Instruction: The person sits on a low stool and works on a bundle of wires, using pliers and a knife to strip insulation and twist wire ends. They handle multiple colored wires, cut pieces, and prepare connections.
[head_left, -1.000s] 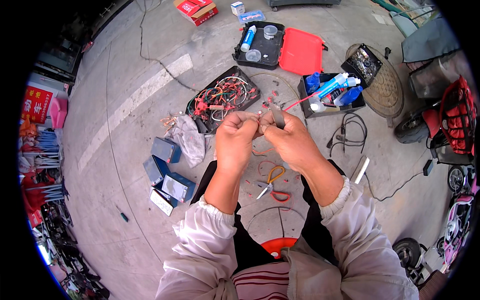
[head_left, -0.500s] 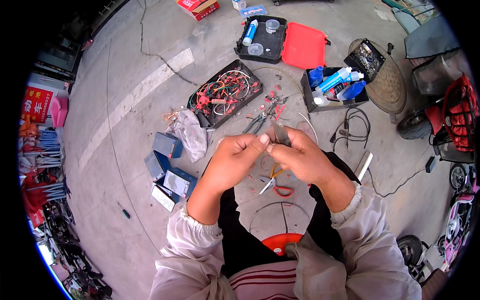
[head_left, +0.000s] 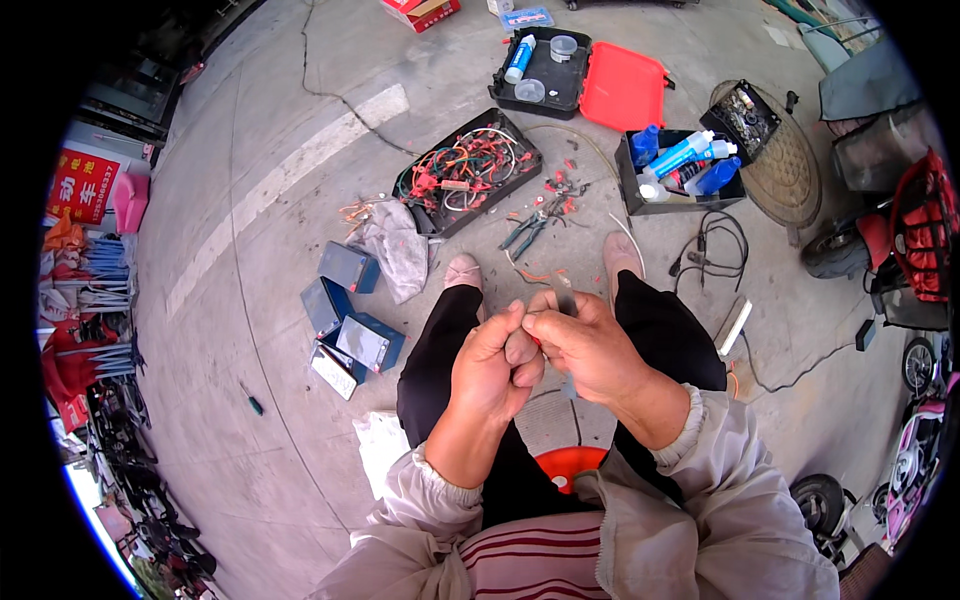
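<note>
My two hands meet above the floor between my knees. My right hand (head_left: 590,345) is closed on a thin grey metal blade (head_left: 566,298), whose end sticks up past the fingers. My left hand (head_left: 493,362) is closed with thumb and fingertips pressed against the right fingertips. A speck of red shows where they meet, but what the left hand pinches is hidden. Beyond the hands, dark-handled pliers (head_left: 530,232) lie on the floor among small red and black scraps. An orange wire (head_left: 537,277) lies just past the fingertips.
A black tray (head_left: 490,215) of tangled wires sits ahead, beside a grey rag (head_left: 393,250) and several blue batteries (head_left: 348,266). Farther right are an open black-and-red case (head_left: 625,88), a bin of bottles (head_left: 665,207) and a black cable (head_left: 715,262). A screwdriver (head_left: 252,402) lies left.
Both hands have come down and nearer my body, still together, with the blade still in the right. My feet now show. The yellow-and-red-handled tools between my legs are now hidden.
</note>
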